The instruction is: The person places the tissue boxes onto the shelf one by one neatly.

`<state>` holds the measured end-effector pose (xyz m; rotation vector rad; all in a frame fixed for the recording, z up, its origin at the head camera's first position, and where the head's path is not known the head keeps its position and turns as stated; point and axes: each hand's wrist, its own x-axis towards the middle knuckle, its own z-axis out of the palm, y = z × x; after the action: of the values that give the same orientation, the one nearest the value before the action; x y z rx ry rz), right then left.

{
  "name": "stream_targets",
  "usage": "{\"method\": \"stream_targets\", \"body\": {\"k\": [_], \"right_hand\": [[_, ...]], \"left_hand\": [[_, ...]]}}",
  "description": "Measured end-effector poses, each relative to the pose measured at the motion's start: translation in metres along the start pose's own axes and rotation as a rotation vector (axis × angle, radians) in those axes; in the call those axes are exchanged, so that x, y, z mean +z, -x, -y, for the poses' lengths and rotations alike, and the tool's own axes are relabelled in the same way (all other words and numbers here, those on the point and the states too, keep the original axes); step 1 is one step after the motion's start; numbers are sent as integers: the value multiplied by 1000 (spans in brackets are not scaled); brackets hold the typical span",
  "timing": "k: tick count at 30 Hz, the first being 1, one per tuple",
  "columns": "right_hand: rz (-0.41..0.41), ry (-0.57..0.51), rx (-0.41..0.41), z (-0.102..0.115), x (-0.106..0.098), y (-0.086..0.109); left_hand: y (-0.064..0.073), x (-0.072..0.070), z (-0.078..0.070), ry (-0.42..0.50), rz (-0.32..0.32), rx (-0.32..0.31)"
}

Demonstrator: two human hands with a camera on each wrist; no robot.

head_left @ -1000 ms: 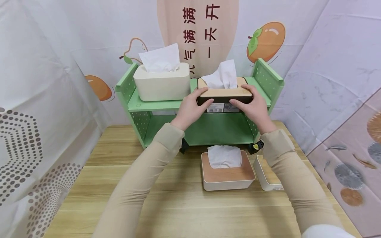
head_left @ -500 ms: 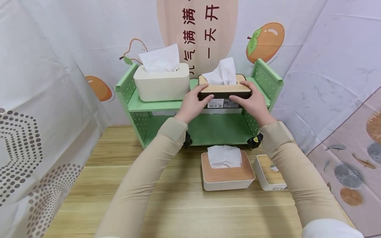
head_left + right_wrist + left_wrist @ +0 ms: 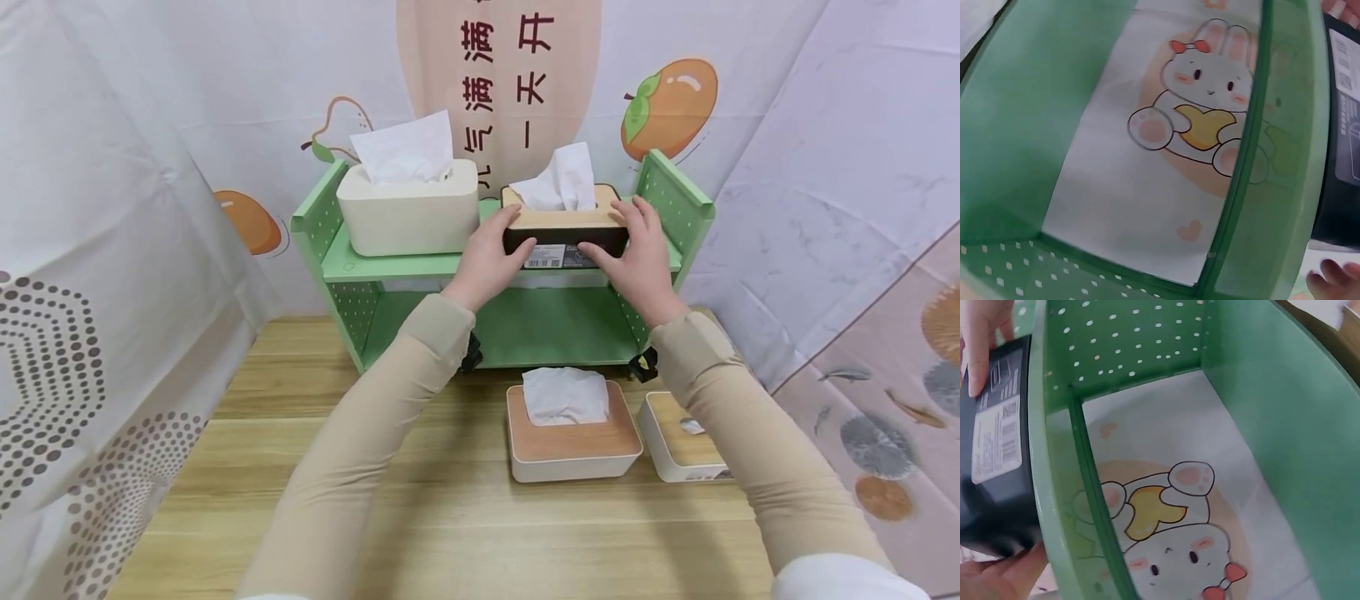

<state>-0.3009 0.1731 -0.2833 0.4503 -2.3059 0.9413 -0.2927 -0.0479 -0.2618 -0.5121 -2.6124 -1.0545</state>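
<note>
A black tissue box (image 3: 564, 237) with a light wooden lid and a white tissue sticking up sits at the right of the green rack's top shelf (image 3: 390, 264). My left hand (image 3: 483, 257) holds its left end, thumb on the front face. At the other end, my right hand (image 3: 643, 257) has its thumb on the front and fingers at the lid's corner. In the right wrist view, some right fingers (image 3: 1330, 281) stand slightly apart from the box's end. A label (image 3: 997, 437) shows on the front. A cream tissue box (image 3: 408, 215) stands to the left.
On the wooden table (image 3: 300, 433), a white tissue box (image 3: 573, 446) with a reddish-brown lid stands before the rack, beside a smaller wooden-lidded box (image 3: 678, 437) partly behind the right sleeve. The rack has perforated side panels (image 3: 675, 196) and black casters (image 3: 643, 364).
The black tissue box has moved back on the top shelf, away from the front edge, with both hands on it. My right fingers have spread and lifted a little at the lid.
</note>
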Motion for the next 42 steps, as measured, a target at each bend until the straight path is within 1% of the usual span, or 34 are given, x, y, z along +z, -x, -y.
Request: {"method": "stream_targets", "body": {"k": [1, 4, 7, 10, 12, 14, 18, 21, 23, 27, 34, 38, 42], "right_hand": [[-11, 24, -40, 0, -1, 3], [-32, 107, -160, 1, -3, 14], [-33, 184, -274, 2, -4, 26], [-27, 234, -357, 1, -4, 36], [-21, 254, -392, 0, -3, 42], [-8, 270, -413, -2, -2, 47], [36, 301, -411, -2, 1, 55], [65, 325, -390, -2, 3, 58], [79, 338, -373, -2, 4, 58], [116, 366, -322, 1, 4, 54], [217, 405, -204, 8, 5, 41], [243, 411, -151, 6, 7, 33], [263, 414, -107, 4, 9, 25]], "left_hand": [[2, -1, -1, -23, -10, 30], [12, -3, -5, -133, -31, 125], [23, -3, -9, -291, -50, 245], [35, 0, -12, -450, -41, 343], [42, 2, -12, -525, -19, 379], [48, 5, -12, -574, 17, 391], [56, 11, -7, -634, 85, 375], [59, 16, -2, -657, 112, 350], [58, 18, 0, -655, 122, 335], [51, 20, 1, -643, 135, 298], [31, 23, -7, -649, 193, 188], [22, 27, -11, -656, 225, 146], [16, 29, -13, -652, 244, 117]]}}
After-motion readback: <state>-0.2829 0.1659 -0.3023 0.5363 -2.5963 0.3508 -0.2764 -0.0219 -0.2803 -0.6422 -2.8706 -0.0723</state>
